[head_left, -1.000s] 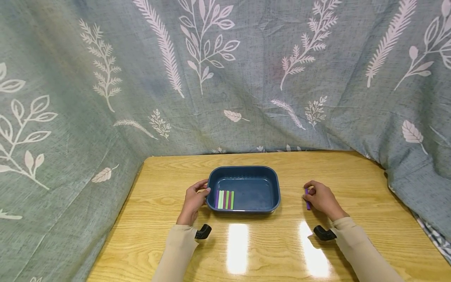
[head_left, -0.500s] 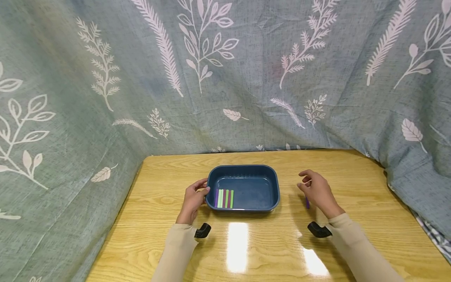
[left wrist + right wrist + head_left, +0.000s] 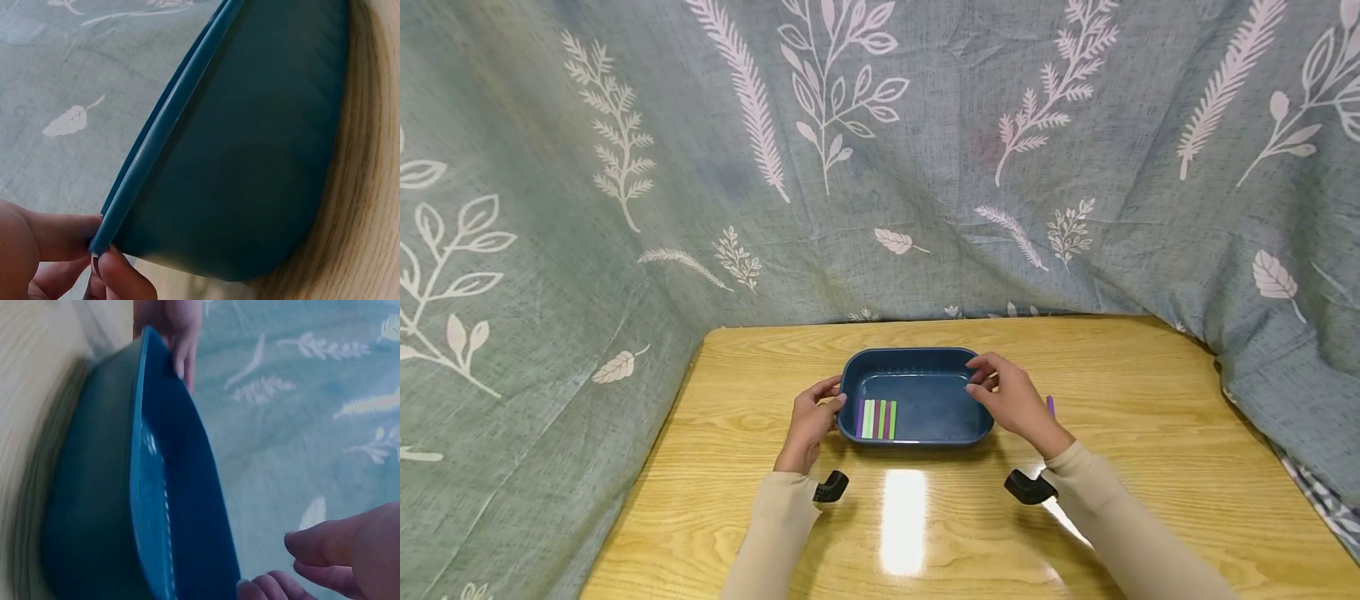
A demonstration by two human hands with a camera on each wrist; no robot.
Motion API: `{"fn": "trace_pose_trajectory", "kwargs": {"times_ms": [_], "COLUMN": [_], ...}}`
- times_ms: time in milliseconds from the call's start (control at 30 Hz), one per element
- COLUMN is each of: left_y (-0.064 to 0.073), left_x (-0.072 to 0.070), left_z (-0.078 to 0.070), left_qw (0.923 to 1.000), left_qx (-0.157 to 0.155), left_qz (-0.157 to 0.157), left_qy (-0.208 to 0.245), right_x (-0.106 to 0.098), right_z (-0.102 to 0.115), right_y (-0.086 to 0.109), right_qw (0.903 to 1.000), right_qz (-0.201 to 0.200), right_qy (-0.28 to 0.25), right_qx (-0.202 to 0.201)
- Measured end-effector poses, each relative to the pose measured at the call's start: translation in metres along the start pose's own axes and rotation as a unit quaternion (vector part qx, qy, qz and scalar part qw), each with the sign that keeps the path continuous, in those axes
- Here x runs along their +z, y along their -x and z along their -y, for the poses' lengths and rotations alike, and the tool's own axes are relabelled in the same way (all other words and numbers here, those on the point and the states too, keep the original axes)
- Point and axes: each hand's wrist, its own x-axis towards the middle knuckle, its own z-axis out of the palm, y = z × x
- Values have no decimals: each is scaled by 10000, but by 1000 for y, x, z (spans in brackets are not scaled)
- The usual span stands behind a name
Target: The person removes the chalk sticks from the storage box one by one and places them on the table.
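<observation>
A dark blue plastic tray (image 3: 917, 444) stands on the table. My left hand (image 3: 809, 423) pinches its left rim; in the left wrist view the thumb and fingers (image 3: 125, 275) lie on either side of the rim. My right hand (image 3: 1011, 398) is over the tray's right end, its thumb and fingers apart with nothing seen between them. In the right wrist view its fingertips (image 3: 253, 590) are close beside the rim; contact is unclear. Several thin coloured sticks (image 3: 877, 419), purple, green and maroon, lie side by side in the tray's near left corner.
A purple stick (image 3: 1051, 406) lies on the wooden table (image 3: 715, 517) right of the tray, partly behind my right hand. A grey-green leaf-patterned curtain (image 3: 925, 167) hangs behind the table and along both sides.
My right hand has released the purple stick on the table and moved left to the tray's right end. My left hand has stayed on the left rim.
</observation>
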Motion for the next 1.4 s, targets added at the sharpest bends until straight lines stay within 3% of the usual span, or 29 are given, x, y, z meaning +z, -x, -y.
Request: {"fn": "trace_pose_trajectory", "kwargs": {"times_ms": [300, 500, 900, 1400], "left_y": [-1, 0, 0, -2], "left_x": [-1, -2, 0, 1], "left_z": [1, 3, 3, 5], "left_qw": [10000, 10000, 10000, 9999], "left_qx": [17, 21, 17, 56], "left_qz": [2, -7, 13, 14], "left_qy": [16, 21, 69, 159], "right_x": [33, 56, 90, 104], "right_z": [16, 25, 30, 26], "right_y": [-18, -24, -36, -43], "right_qw": [9937, 9870, 9761, 9708], "right_qz": [820, 1143, 1570, 1630], "right_qy": [-661, -828, -841, -940], "right_qx": [391, 767, 1244, 1487]}}
